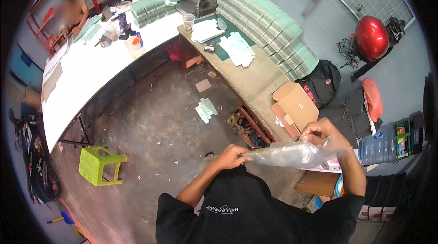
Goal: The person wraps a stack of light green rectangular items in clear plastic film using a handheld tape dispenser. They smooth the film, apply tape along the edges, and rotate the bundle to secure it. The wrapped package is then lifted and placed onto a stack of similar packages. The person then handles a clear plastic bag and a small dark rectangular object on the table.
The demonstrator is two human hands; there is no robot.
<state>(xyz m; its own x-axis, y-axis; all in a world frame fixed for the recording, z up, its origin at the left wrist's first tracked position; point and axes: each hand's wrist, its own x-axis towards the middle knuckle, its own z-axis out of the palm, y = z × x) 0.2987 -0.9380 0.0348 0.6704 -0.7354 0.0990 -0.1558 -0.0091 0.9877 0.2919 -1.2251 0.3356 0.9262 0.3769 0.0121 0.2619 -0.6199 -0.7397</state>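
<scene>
A crumpled sheet of clear plastic (287, 155), perhaps a bag, stretches between my two hands in front of my chest. My left hand (232, 156) pinches its left end, fingers closed. At the other end my right hand (325, 132) is raised a little higher, its bent fingers closed on the plastic, which hangs over the wrist. Just beyond the plastic, at the near end of the tan table (262, 77), an opened brown cardboard box (296, 107) stands close to my right hand.
Tall stacks of pale green bundles (264, 20) line the wall side of the table. A white table (77, 77) curves along the left, with a person (75, 13) behind it. A green stool (102, 165) stands on the floor. At right are a water jug (378, 149) and a black backpack (323, 79).
</scene>
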